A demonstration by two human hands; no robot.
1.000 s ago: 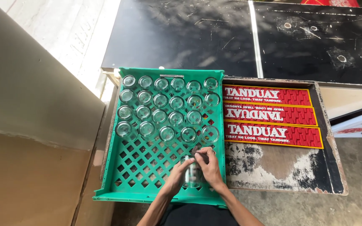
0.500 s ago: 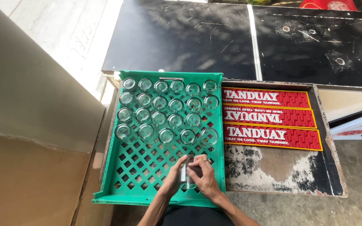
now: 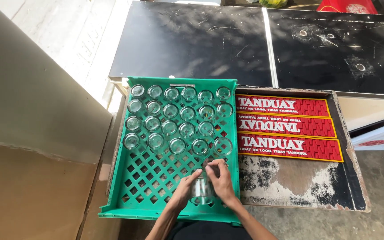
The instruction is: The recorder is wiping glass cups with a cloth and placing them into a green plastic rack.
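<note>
The green crate (image 3: 156, 186) sat on a worn surface, its lattice floor showing through wherever nothing stood on it. Four rows of clear glasses (image 3: 178, 120) filled the far part, mouths up and packed close, the rows reaching from the far wall to about the middle. The near part of the crate was bare apart from the one glass (image 3: 202, 190) in hand, so by the look of it more than half the floor was covered and roughly two rows' worth of room was left at the near end.

Both hands were closed around that single glass at the near right of the crate, just short of the fourth row. The left hand (image 3: 184, 192) cupped its left side with the fingers curled round the wall. The right hand (image 3: 222, 181) wrapped the right side and rim, thumb and fingers pressed to the glass. Whether its base rested on the lattice or hung just above it could not be told.

To the right of the crate lay three red rubber mats (image 3: 285, 129) edged in yellow, set side by side on a scuffed tray (image 3: 290, 186). Beyond them stretched a black tabletop (image 3: 201, 40).
</note>
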